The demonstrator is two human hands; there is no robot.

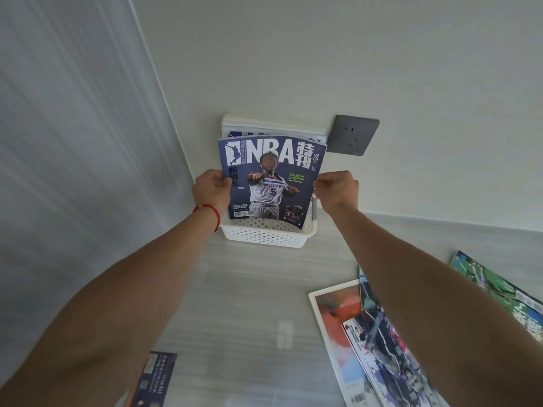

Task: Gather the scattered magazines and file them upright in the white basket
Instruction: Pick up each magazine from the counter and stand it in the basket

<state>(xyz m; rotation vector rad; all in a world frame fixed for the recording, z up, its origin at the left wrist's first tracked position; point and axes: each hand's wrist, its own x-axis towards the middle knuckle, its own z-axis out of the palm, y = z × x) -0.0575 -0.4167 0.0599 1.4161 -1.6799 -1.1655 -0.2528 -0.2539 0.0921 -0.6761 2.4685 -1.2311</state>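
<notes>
A pale wall (pixel 352 54) filled the upper field, meeting a ribbed grey panel (pixel 58 142) at the left. Below them lay a grey wood-grain table (pixel 249 304). Both forearms reached forward from the lower corners toward the far edge of the table, where a white perforated basket (pixel 264 235) stood against the wall.

An NBA magazine (pixel 271 180), cover toward the camera and upright with a slight tilt, was held over the basket; its lower edge sat inside the basket behind the front rim. Behind it, more magazines (pixel 273 132) already stood upright in the basket against the wall.

The left hand (pixel 210 190) was closed on the left edge of the NBA magazine, thumb on the cover and fingers curled behind. The right hand (pixel 336 190) gripped the right edge in the same way, fingers folded tight. A red cord (pixel 210 212) circled the left wrist.

At the lower right, a loose pile (pixel 352 342) of overlapping magazines lay flat on the table, partly hidden by the right forearm; a green-covered magazine (pixel 505 292) lay beyond it near the right edge. A dark magazine (pixel 152 380) lay flat at the bottom, beside the left forearm.

A dark grey socket (pixel 352 135) was mounted on the wall just right of the basket's contents.
</notes>
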